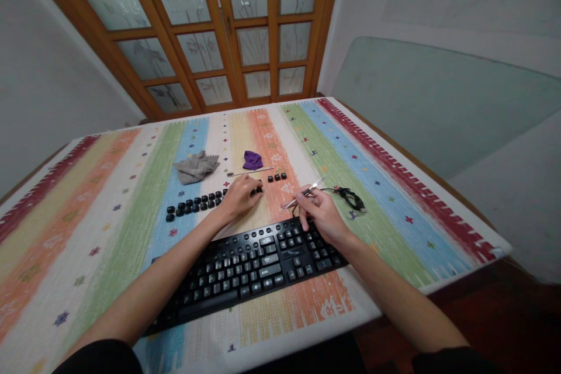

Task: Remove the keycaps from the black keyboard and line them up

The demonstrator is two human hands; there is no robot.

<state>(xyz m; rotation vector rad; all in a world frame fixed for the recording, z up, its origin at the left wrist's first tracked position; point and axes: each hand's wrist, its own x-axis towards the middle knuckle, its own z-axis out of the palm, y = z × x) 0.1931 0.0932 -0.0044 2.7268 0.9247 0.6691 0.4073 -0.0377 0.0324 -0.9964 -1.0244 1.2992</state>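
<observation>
A black keyboard point(263, 266) lies on the striped tablecloth, partly covered by my left forearm. Along its upper rows, small stubs show where caps are off. Beyond it, my left hand point(241, 195) reaches to a row of loose black keycaps point(203, 203), its fingers pinched at a black keycap point(259, 190). Part of the row is hidden behind that hand. Three more loose keycaps point(277, 177) sit just to its right. My right hand point(322, 213), over the keyboard's top right, is closed round slim silver tweezers point(316, 184), tilted with one end toward the keyboard.
A grey cloth point(197, 167) lies crumpled beyond the keycaps, with a purple cloth point(252, 160) to its right. In front of the purple cloth rests a thin brush-like stick point(239, 174). A coiled black cable point(352, 199) lies right of my right hand. Wooden glazed doors point(230, 29) stand behind the table.
</observation>
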